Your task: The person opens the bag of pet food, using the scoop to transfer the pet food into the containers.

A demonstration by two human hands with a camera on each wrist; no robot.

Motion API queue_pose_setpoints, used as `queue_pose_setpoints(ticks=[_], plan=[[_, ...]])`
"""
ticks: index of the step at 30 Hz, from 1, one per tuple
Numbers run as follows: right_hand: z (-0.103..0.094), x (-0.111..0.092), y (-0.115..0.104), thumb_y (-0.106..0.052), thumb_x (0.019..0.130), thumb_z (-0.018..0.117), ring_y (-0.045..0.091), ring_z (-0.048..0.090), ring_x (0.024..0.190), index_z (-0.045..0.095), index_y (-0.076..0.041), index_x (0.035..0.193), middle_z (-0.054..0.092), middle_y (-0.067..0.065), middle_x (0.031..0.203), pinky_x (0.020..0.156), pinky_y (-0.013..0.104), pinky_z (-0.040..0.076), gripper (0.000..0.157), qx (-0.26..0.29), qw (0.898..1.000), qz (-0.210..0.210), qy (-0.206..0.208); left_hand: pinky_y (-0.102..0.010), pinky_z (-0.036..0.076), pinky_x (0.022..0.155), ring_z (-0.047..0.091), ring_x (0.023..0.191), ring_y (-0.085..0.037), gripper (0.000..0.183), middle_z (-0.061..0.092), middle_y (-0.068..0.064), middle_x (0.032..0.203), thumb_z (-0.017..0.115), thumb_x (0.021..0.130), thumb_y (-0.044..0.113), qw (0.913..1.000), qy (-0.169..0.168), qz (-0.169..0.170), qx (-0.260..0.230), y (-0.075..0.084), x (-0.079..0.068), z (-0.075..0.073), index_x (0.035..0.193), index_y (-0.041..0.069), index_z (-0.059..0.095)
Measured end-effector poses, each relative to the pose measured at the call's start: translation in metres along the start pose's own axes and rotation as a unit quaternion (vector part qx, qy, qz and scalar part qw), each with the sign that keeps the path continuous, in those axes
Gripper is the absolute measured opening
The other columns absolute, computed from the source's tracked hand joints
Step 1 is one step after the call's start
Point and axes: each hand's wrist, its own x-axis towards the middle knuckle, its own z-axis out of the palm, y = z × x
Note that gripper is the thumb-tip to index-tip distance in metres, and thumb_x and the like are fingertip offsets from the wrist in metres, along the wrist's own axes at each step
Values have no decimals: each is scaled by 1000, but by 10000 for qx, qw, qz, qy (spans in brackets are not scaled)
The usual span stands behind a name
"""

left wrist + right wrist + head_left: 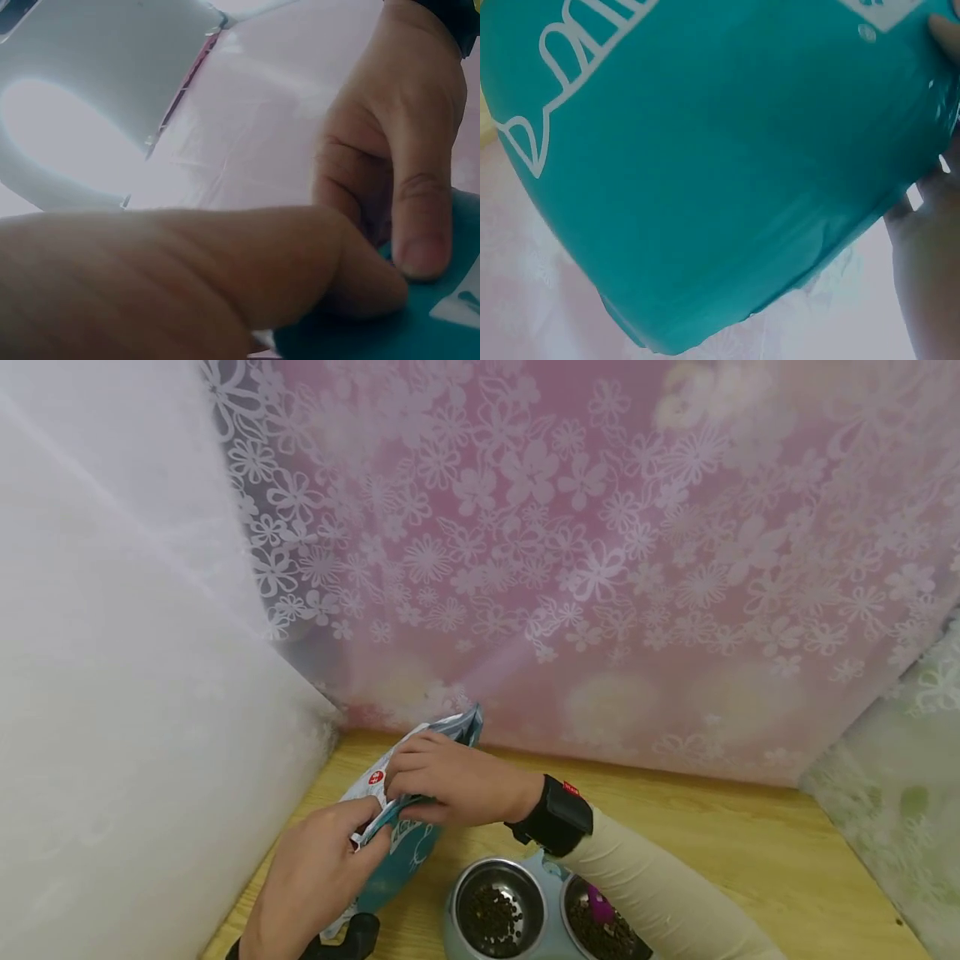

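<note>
A teal and white plastic bag (408,864) with white line drawings and a small red mark leans upright on the wooden surface in the head view. My left hand (318,868) pinches its upper edge from the near left, with the thumb on the teal side. On the far side of that edge, my right hand (450,781) grips the bag's rim between thumb and bent fingers. The left wrist view shows my right hand (405,127) with its thumb on the teal plastic. In the right wrist view, the teal bag (727,180) fills most of the picture. The bag's contents are hidden.
A light blue double pet feeder (553,902) stands close to the right of the bag. Its left steel bowl (536,881) holds brown kibble; kibble and a purple piece (600,906) lie in the right one, partly covered by my sleeve. A flowered pink sheet (600,610) hangs behind.
</note>
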Motion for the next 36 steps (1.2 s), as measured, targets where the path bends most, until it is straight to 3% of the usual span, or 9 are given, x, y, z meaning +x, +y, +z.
queue_pose_setpoints(ticks=[5, 10, 16, 23, 31, 36], plan=[[-2, 1, 0, -28, 93, 64, 12, 45, 112, 62, -19, 106, 58, -7, 110, 106, 29, 22, 16, -114, 9999, -54, -62, -27, 33, 50, 40, 51, -9, 21, 42, 9, 59, 63, 85, 24, 9997, 62, -217, -118, 2, 1, 2, 71, 26, 48], [-1, 3, -1, -29, 94, 63, 11, 45, 101, 62, -20, 101, 58, -9, 104, 98, 26, 27, 12, -220, 9997, -6, -133, -28, 34, 51, 42, 53, -10, 17, 50, 11, 67, 64, 89, 32, 9989, 13, -402, -248, 4, 2, 5, 78, 25, 53], [-1, 0, 5, -33, 94, 62, 7, 47, 100, 62, -19, 104, 56, -10, 102, 94, 21, 31, 16, 126, 9990, 141, -404, -27, 35, 49, 43, 53, -7, 19, 50, 14, 68, 69, 88, 31, 9997, 84, -114, -221, 2, 3, 6, 78, 28, 53], [4, -9, 17, -20, 91, 67, 5, 51, 100, 63, -16, 105, 58, -9, 103, 93, 19, 34, 16, 1080, 9939, 205, -67, -27, 38, 53, 48, 60, -6, 11, 56, 15, 77, 67, 88, 29, 9995, 35, -203, -259, 0, 2, 4, 84, 27, 57], [9, -10, 20, -22, 93, 65, 4, 50, 99, 62, -16, 103, 57, -9, 104, 91, 17, 35, 13, 1086, 9939, 107, 136, -27, 38, 53, 46, 59, -7, 13, 54, 13, 74, 67, 88, 29, 9995, -3, -220, -229, 0, 4, 6, 83, 25, 56], [4, -19, 32, -22, 91, 67, 4, 50, 100, 62, -18, 105, 58, -12, 102, 91, 21, 36, 15, 1350, 9894, 527, -34, -27, 40, 55, 51, 64, -6, 10, 59, 13, 80, 66, 88, 31, 9991, -70, -329, -246, 1, 6, 7, 86, 25, 58]])
